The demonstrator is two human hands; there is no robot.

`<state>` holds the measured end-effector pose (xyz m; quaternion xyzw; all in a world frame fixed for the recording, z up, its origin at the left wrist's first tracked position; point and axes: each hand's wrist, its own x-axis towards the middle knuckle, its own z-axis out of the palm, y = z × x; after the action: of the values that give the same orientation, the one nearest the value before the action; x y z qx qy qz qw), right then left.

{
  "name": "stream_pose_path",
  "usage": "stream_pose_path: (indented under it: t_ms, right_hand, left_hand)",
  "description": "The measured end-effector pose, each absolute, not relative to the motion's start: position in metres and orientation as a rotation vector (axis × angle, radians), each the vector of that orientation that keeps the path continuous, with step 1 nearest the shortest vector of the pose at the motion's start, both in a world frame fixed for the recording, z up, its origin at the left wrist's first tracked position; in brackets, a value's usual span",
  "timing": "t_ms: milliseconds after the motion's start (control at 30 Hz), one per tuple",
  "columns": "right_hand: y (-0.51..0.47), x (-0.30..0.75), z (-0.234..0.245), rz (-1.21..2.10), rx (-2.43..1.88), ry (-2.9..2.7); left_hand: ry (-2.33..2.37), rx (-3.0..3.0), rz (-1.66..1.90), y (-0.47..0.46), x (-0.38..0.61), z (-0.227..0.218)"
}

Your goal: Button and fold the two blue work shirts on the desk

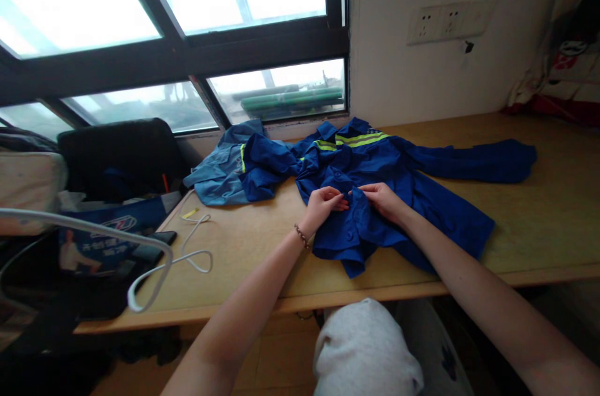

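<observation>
A dark blue work jacket with yellow-green reflective stripes lies spread on the wooden table, one sleeve stretched to the right. My left hand, a bead bracelet on its wrist, pinches the jacket's front edge near its buttons. My right hand pinches the facing edge right beside it, the fingertips of both hands almost touching. Both hands are closed on the fabric at the middle of the jacket's front.
A lighter blue garment lies bunched at the jacket's left, under the window. A white cord and a dark phone lie near the table's left edge, beside a black bag. Wall sockets sit above.
</observation>
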<state>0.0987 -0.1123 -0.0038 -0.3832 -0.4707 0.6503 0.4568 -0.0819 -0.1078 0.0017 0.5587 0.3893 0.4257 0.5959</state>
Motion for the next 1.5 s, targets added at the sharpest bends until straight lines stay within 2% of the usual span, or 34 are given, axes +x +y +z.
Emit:
stream_pose_path:
  t_ms: [167, 500, 1167, 1500]
  right_hand:
    - [-0.114, 0.095, -0.003, 1.287, -1.059, -1.389]
    - [-0.122, 0.09, 0.003, 0.608, -0.964, -1.765]
    - [-0.124, 0.09, 0.003, 0.569, -1.02, -1.813]
    - [-0.13, 0.078, -0.001, 0.376, -1.09, -2.011]
  left_hand:
    - [0.868, 1.319, 1.037, -0.109, -0.08, -0.001]
    - [0.847, 1.391, 1.06, -0.107, -0.081, -0.006]
    - [0.822, 1.427, 1.008, -0.108, -0.083, -0.008]
    - [1.036, 1.339, 1.019, -0.108, -0.078, -0.008]
